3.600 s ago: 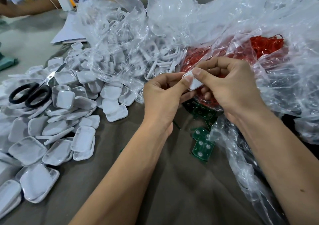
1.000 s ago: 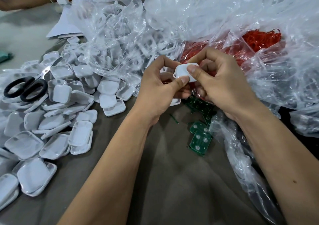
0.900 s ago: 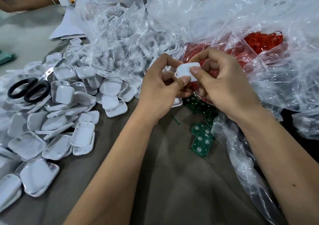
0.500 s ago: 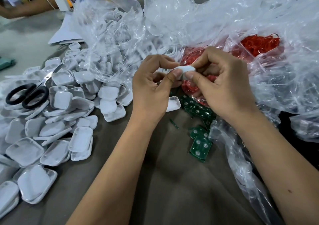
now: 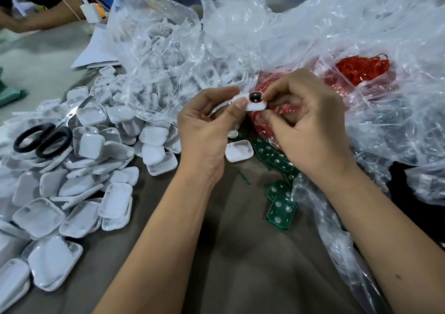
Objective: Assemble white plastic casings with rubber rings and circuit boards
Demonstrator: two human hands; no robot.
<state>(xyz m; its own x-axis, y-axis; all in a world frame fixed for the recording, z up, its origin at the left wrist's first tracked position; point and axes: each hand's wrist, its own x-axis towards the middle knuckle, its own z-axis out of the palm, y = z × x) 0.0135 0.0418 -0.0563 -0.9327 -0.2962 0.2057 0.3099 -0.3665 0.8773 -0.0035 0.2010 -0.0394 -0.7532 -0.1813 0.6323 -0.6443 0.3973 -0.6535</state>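
Observation:
A small white plastic casing [image 5: 255, 103] is held up over the table, its inner side toward me, showing a dark round opening edged in red. My left hand [image 5: 204, 130] pinches its left end between thumb and fingers. My right hand [image 5: 305, 125] pinches its right end with thumb and forefinger. Below the hands lies a loose white casing half [image 5: 239, 150]. Green circuit boards [image 5: 281, 211] lie on the cloth just right of it. Red rubber rings [image 5: 361, 69] fill a clear bag behind my right hand.
A big heap of white casing halves [image 5: 79, 169] covers the left of the grey cloth, with black-handled scissors [image 5: 45, 137] on top. Crumpled clear plastic bags [image 5: 168, 48] of white parts spread across the back and right. Another person's arm [image 5: 36, 22] rests at far left.
The casing has been turned over between my hands: its smooth white back faced me before, and its open inner side with the dark, red-edged hole faces me now. Both hands stayed together.

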